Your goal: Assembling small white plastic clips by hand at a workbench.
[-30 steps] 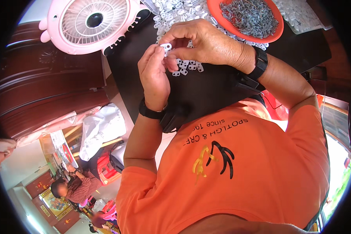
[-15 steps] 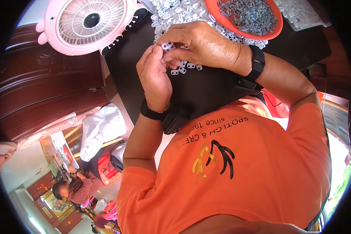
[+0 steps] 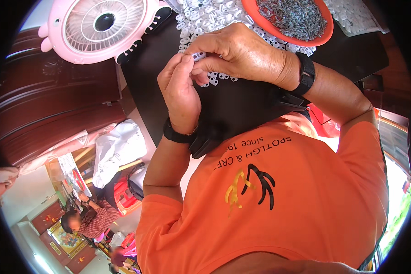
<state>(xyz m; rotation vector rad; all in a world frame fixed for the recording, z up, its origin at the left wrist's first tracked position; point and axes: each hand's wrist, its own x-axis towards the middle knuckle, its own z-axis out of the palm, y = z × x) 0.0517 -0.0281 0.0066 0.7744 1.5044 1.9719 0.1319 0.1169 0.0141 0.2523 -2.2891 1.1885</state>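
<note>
Between the fingertips of both hands is a small white plastic piece [image 3: 198, 56] with dark round holes. My left hand [image 3: 181, 89] pinches it from the left, thumb and fingers pressed together. From the right my right hand [image 3: 239, 52] grips the same piece with thumb and forefinger. Several loose white pieces [image 3: 223, 76] of the same sort lie on the black table [image 3: 246, 102] just under the hands. Beyond the fingers spreads a big heap of white plastic pieces [image 3: 210, 20]. My palms hide part of the table and of the held piece.
An orange-red bowl [image 3: 322, 39] of small metal screw-like parts [image 3: 292, 18] stands at the far right, beside a clear bag of white pieces [image 3: 351, 16]. A pink fan [image 3: 61, 48] is at the far left. Two people [image 3: 96, 221] are in the background at lower left.
The white piece has turned a little between my fingertips, and its holes show at a flatter angle. Both hands stay in nearly the same place.
</note>
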